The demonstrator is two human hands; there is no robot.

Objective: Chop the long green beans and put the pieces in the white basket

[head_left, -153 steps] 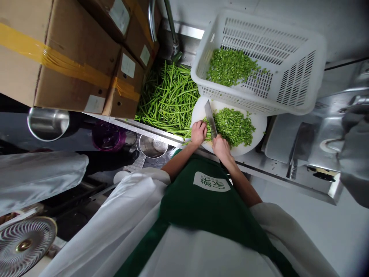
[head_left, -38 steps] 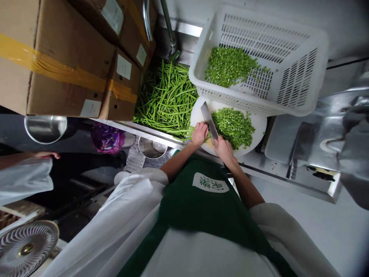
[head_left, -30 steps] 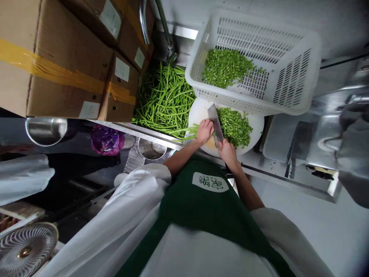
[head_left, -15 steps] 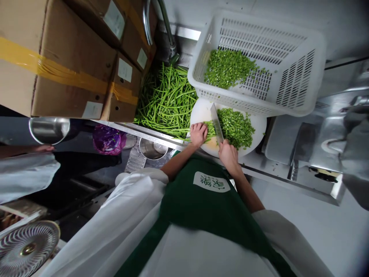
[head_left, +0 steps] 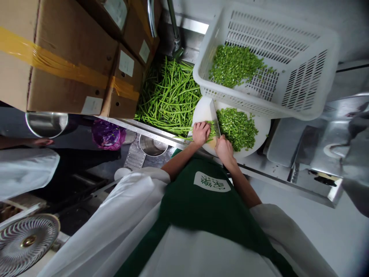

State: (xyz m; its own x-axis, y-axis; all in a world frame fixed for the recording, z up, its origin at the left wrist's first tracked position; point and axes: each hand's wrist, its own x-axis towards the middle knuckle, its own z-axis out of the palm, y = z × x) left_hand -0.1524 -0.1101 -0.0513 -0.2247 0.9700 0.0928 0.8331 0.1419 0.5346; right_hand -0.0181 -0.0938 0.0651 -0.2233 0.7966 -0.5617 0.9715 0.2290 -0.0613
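My left hand (head_left: pixel 201 133) is closed over a bunch of green stalks (head_left: pixel 212 130) on the round white cutting board (head_left: pixel 250 151), fingers curled near the blade. In my right hand (head_left: pixel 225 149) is the handle of a kitchen knife (head_left: pixel 214 117), its broad blade standing across the stalks close to my left fingertips. A heap of chopped green pieces (head_left: pixel 238 129) lies on the board just right of the blade. Long uncut green stalks (head_left: pixel 173 96) fill the sink left of the board.
Behind the board stands a white perforated basket (head_left: pixel 296 104) with chopped greens inside. Taped cardboard boxes (head_left: pixel 69 65) are stacked at left, beside a faucet (head_left: pixel 177 48). A metal pot (head_left: pixel 152 146) sits on the floor below. Another person's hand (head_left: pixel 43 142) shows at far left.
The knife and my right hand have shifted slightly left toward my left hand, and the blade stands more upright in the picture. The whole view has moved a little.
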